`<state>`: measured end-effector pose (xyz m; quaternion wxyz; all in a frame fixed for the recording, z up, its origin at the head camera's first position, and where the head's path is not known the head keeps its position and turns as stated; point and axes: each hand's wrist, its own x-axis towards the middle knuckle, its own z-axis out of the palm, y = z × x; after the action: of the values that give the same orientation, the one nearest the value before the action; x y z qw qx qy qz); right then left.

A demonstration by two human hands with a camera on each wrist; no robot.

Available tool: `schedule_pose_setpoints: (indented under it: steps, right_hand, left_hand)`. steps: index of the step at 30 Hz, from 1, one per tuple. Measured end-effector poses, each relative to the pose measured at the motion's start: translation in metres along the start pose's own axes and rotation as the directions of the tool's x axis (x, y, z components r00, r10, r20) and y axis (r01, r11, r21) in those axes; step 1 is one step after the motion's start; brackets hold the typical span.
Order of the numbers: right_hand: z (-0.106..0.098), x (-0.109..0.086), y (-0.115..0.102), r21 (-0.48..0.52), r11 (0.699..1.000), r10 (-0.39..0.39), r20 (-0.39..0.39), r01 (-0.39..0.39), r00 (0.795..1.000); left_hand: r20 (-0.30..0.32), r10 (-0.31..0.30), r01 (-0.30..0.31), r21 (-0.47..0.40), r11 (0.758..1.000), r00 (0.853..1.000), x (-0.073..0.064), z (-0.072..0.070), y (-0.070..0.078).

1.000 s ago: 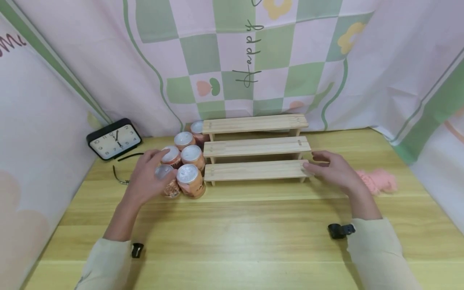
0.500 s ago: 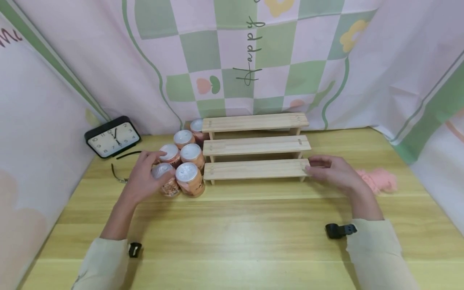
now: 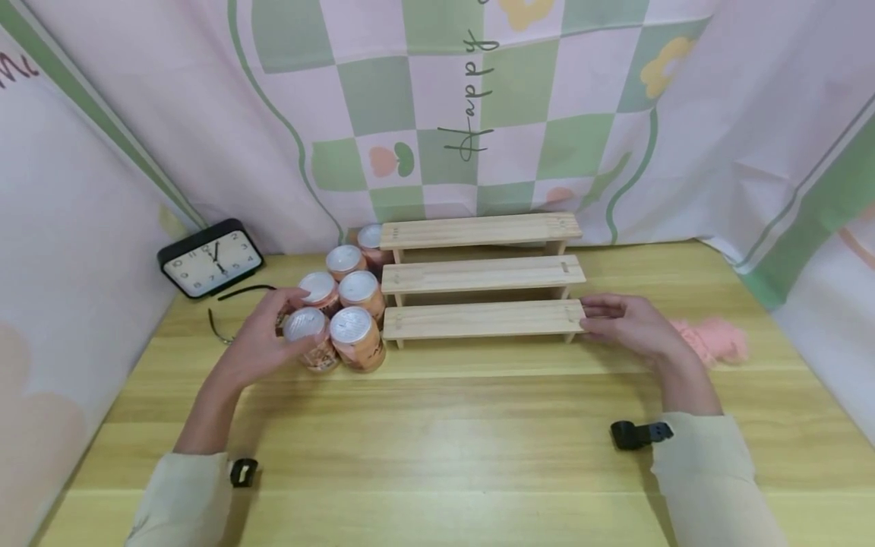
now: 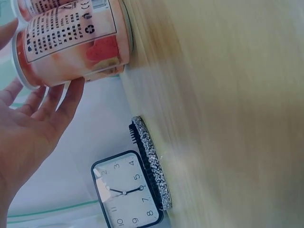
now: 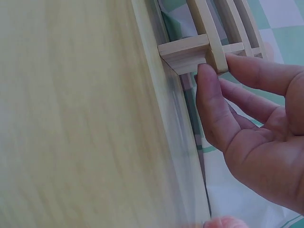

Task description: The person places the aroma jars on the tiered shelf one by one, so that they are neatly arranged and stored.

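Several cans with white lids and peach-orange labels stand in a cluster left of the shelf. My left hand (image 3: 256,342) grips the front-left can (image 3: 305,324), thumb on its near side and fingers around its far side. In the left wrist view the fingers (image 4: 71,102) lie along the labelled wall of this can (image 4: 71,42). My right hand (image 3: 632,327) pinches the right end of the lowest board of a three-step wooden shelf (image 3: 478,320). Up close, the thumb and forefinger (image 5: 261,73) hold the board's end, above a wooden foot (image 5: 185,52).
A black-framed clock (image 3: 212,260) stands at the back left. Beside it lies a black band with a glittery face and small teeth (image 4: 151,161). Something pink and fluffy (image 3: 714,340) lies right of my right hand. A patterned cloth (image 3: 444,99) hangs behind the wooden table (image 3: 437,448).
My right hand has closed from beside the lowest board onto its right end. The left hand has shifted slightly left and lower around the front-left can. Cans and shelf have hardly moved.
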<state>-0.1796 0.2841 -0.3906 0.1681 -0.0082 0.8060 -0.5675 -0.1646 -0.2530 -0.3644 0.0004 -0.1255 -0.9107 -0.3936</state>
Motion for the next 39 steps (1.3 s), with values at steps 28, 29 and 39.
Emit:
schedule_pose_setpoints:
  steps: [28,29,39]
  right_hand:
    - [-0.007,-0.007,0.004,-0.038,0.998,-0.052,0.017,0.053,0.999]
    - [-0.008,-0.008,0.004,-0.036,0.998,-0.049,0.017,0.049,0.999]
    - [-0.008,-0.009,0.001,-0.066,0.997,-0.038,0.014,0.039,0.999]
  left_hand:
    - [0.069,-0.033,0.042,-0.140,0.989,0.997,-0.006,-0.011,-0.015]
    - [0.062,-0.034,0.042,-0.142,0.989,0.998,-0.006,-0.011,-0.015]
    - [0.032,-0.035,0.040,-0.186,0.982,0.999,-0.007,-0.011,-0.020]
